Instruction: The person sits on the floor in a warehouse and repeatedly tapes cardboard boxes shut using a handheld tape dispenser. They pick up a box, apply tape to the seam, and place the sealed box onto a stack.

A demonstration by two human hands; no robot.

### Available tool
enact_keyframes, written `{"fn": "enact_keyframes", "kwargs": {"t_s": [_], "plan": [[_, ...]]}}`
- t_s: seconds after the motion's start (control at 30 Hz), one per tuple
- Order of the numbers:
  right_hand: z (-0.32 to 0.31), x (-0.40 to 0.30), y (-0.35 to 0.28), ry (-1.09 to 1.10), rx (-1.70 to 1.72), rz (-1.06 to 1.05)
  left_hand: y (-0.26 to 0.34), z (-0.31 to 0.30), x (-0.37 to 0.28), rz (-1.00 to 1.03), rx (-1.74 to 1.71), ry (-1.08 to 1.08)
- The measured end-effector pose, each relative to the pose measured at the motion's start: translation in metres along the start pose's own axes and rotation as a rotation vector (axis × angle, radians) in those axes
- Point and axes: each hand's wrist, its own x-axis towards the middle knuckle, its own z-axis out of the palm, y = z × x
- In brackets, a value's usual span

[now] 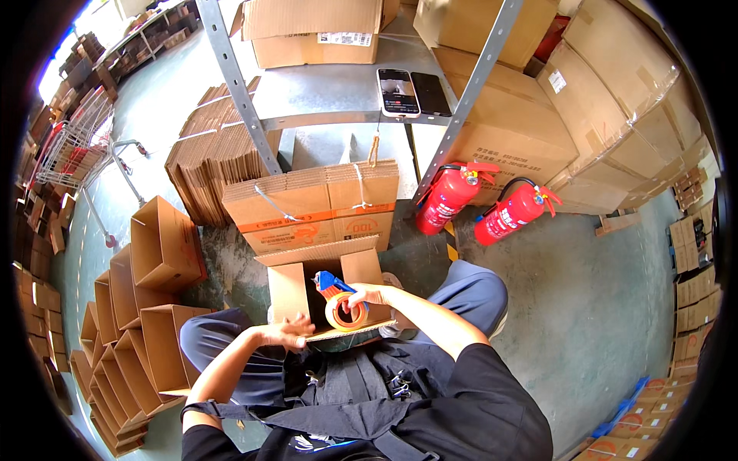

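My right hand (365, 295) grips a blue tape dispenser (328, 281) loaded with a roll of orange-yellow packing tape (333, 314). I hold it over a cardboard box (286, 288) between my legs. The flaps of this box stand apart, leaving a dark gap in the middle that the dispenser partly covers. On the left, my left hand (288, 332) has its fingers spread at the near corner of the box, by the near flap (351, 331). It looks slightly blurred, and whether it touches the cardboard is unclear.
Bundled flat cartons (311, 201) lean beyond the box. Two red fire extinguishers (450, 199) stand to their right. Several open-topped cartons (164, 248) are stacked at left. Two phones (398, 93) lie on a metal shelf (317, 86). A shopping cart (81, 144) stands farther left.
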Motion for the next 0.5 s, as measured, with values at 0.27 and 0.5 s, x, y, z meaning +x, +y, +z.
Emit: {"fn": "enact_keyframes", "kwargs": {"t_s": [0.27,0.5], "plan": [[0.006,0.005,-0.056,0.312,-0.495,-0.182,0.044,-0.044,-0.003,-0.278,0.488,0.382],[0.019,0.042,-0.133,0.817,-1.225,-0.69,-0.011,-0.01,0.035,-0.502,0.468,1.31]]}}
